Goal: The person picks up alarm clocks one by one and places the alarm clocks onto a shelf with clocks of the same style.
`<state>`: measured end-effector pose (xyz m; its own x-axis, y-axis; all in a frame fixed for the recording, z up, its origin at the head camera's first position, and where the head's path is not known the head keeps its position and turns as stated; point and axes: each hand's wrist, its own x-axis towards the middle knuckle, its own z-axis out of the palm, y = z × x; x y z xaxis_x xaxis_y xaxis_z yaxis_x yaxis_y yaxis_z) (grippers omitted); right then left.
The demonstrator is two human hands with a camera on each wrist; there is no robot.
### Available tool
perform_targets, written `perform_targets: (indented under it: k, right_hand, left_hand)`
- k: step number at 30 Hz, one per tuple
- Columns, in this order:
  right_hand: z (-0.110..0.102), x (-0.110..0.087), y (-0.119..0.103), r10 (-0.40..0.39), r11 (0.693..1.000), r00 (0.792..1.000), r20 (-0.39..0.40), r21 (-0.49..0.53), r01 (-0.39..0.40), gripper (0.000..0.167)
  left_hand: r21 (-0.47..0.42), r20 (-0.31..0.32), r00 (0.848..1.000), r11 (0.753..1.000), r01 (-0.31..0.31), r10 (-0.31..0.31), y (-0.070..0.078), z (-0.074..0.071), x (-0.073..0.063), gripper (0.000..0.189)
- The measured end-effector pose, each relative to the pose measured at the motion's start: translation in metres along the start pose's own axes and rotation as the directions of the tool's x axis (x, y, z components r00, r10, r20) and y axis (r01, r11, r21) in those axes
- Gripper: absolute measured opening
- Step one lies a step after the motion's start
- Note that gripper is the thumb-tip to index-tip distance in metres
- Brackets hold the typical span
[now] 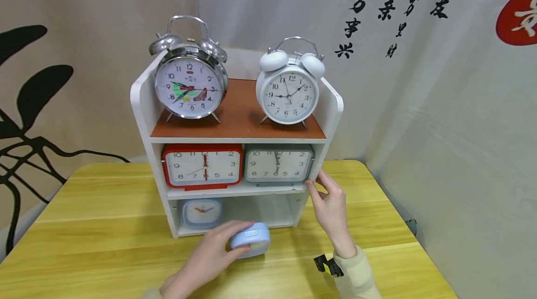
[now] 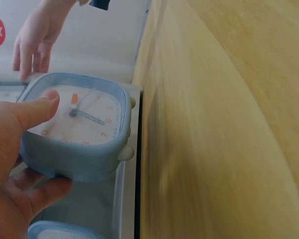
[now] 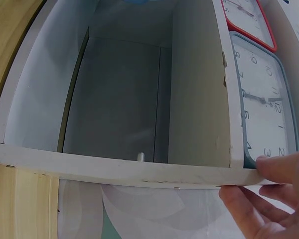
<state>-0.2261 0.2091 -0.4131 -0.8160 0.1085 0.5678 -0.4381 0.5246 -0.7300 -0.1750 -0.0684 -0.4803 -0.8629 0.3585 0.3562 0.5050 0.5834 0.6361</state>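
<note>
My left hand (image 1: 216, 250) grips a small light-blue alarm clock (image 1: 250, 239) just in front of the shelf's bottom compartment. In the left wrist view the thumb lies over the face of this blue clock (image 2: 84, 117), with fingers under its far side. My right hand (image 1: 331, 203) pinches the right side panel of the white shelf (image 1: 299, 206). The right wrist view has the right hand (image 3: 274, 199) with its thumb inside the edge by the grey clock (image 3: 264, 99) and fingers outside. Another light-blue clock (image 1: 202, 212) stands at the left of the bottom compartment.
On the top board stand a silver twin-bell clock (image 1: 190, 85) and a white twin-bell clock (image 1: 289, 94). The middle level holds a red rectangular clock (image 1: 203, 166) beside the grey one. Everything rests on a wooden table (image 1: 105, 243), with a curtain (image 1: 260, 10) behind.
</note>
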Motion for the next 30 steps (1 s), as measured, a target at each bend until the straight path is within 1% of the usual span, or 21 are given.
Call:
perform_targets:
  k: [4, 7, 12, 18, 20, 26, 30]
  right_hand:
    - [0.001, 0.001, 0.0, -0.012, 1.0, 1.0, -0.002, 0.007, 0.012, 0.045]
    - [0.001, 0.001, -0.001, -0.018, 1.0, 1.0, -0.004, 0.007, 0.018, 0.045]
    - [0.002, 0.001, -0.001, -0.013, 1.0, 1.0, -0.004, 0.004, 0.013, 0.045]
    - [0.003, 0.001, 0.001, -0.019, 1.0, 1.0, -0.011, 0.001, 0.019, 0.044]
    - [0.003, 0.0, 0.001, -0.022, 1.0, 1.0, -0.016, -0.003, 0.022, 0.044]
    - [0.002, -0.001, 0.001, -0.015, 1.0, 1.0, -0.015, -0.01, 0.015, 0.046]
    - [0.002, 0.0, 0.0, -0.008, 1.0, 1.0, -0.016, -0.015, 0.008, 0.046]
  left_hand:
    - [-0.005, -0.021, 0.999, 0.999, -0.041, 0.041, -0.001, 0.005, 0.01, 0.053]
    - [-0.026, -0.023, 0.999, 0.999, -0.043, 0.042, -0.001, 0.006, 0.019, 0.054]
    - [-0.046, -0.001, 1.0, 0.999, -0.026, 0.026, 0.001, 0.01, 0.031, 0.054]
    - [-0.052, -0.013, 0.999, 0.998, -0.034, 0.033, 0.003, 0.016, 0.045, 0.053]
    - [-0.051, -0.013, 1.0, 0.998, -0.024, 0.023, 0.003, 0.017, 0.05, 0.052]
    - [-0.057, -0.01, 0.999, 0.998, 0.034, -0.035, 0.001, 0.021, 0.06, 0.05]
    - [-0.036, -0.003, 0.999, 0.998, 0.049, -0.049, -0.001, 0.024, 0.066, 0.051]
